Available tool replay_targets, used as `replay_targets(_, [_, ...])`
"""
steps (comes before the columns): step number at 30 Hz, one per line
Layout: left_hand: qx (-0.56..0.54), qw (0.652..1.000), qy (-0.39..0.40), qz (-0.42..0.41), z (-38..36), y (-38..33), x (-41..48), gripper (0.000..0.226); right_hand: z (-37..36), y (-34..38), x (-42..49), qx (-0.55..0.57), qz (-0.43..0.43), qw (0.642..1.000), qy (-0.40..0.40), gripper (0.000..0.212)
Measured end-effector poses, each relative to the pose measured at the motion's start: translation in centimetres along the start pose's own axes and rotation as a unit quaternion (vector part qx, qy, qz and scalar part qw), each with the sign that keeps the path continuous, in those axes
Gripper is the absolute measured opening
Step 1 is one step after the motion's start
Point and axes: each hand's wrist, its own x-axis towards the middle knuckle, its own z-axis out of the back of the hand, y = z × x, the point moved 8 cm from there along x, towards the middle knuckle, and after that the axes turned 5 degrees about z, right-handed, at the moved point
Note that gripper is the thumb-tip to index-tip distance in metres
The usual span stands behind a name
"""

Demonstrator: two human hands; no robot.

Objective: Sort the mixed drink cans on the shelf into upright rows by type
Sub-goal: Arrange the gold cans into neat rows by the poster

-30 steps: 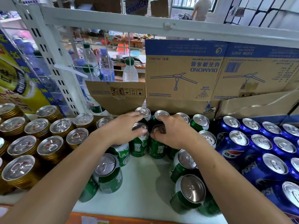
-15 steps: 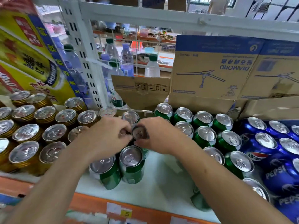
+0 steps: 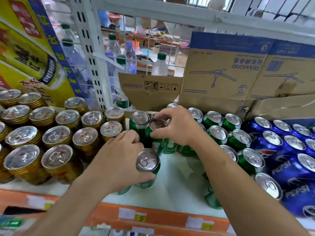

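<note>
Green cans (image 3: pixel 218 133) with silver pull-tab lids occupied the middle of the white shelf (image 3: pixel 179 184). They stood between gold cans (image 3: pixel 56 135) on the left and blue cans (image 3: pixel 289 169) marked PEPSI on the right. The gold and blue groups were upright in close rows, lids up. To the right of the hands, the green group formed upright rows running back to the cardboard boxes (image 3: pixel 221 68) at the rear. The green bodies carried white lettering, too blurred to read.

The left hand (image 3: pixel 119 155) grasped the front green can (image 3: pixel 147 162). Its thumb was curled round the can's lower side and its fingers reached over the far side, near the nearest gold can. That can's lid faced up and toward the camera. Whether its base touched the shelf could not be told.

The right hand (image 3: pixel 177 128) gripped the rear green can (image 3: pixel 157 124) by its top rim, with the thumb on the near edge and the forefinger arched over the far edge. This can stood upright just beside another upright green can at the left end of the back row.

One further green can showed partly under the left wrist and another behind the right forearm. Their attitude could not be determined.

Water bottles (image 3: pixel 119 65) with green caps stood behind the wire back panel. An orange price strip (image 3: pixel 162 217) with blurred labels ran along the shelf's front edge.
</note>
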Motion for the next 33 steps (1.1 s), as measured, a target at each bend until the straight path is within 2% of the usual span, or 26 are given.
replay_targets(2, [-0.033,0.999,-0.008,-0.013,0.1,0.2,-0.2,0.073,1.0,-0.2,-0.2,0.027,-0.004,0.999,-0.021,0.038])
replay_targets(6, [-0.099,0.995,-0.010,-0.021,-0.1,0.2,-0.7,0.063,3.3,-0.6,-1.3,0.120,-0.014,0.989,-0.083,0.029])
replay_targets(11, [-0.173,0.985,-0.009,-0.021,0.8,0.0,-0.5,0.061,6.6,-1.2,-3.4,0.206,-0.007,0.966,-0.156,0.036])
replay_targets(14, [-0.214,0.977,-0.016,-0.019,2.0,-0.5,0.2,0.051,8.1,-2.4,-5.2,0.223,-0.017,0.962,-0.155,0.033])
replay_targets(18, [-0.203,0.979,-0.022,-0.022,3.0,-1.7,1.7,0.048,8.0,-4.1,-7.0,0.166,-0.062,0.979,-0.104,0.039])
replay_targets(22, [-0.204,0.978,-0.038,-0.020,3.3,-3.0,3.0,0.044,7.5,-4.4,-8.0,0.034,-0.077,0.996,-0.043,0.036])
replay_targets(25, [-0.219,0.975,-0.029,-0.020,2.6,-3.9,3.9,0.041,7.0,-4.6,-8.4,-0.062,-0.087,0.994,-0.006,0.043])
replay_targets(33, [-0.182,0.983,0.020,-0.002,-0.6,-5.2,5.8,0.055,5.9,-5.6,-8.4,-0.090,-0.079,0.992,0.039,0.051])
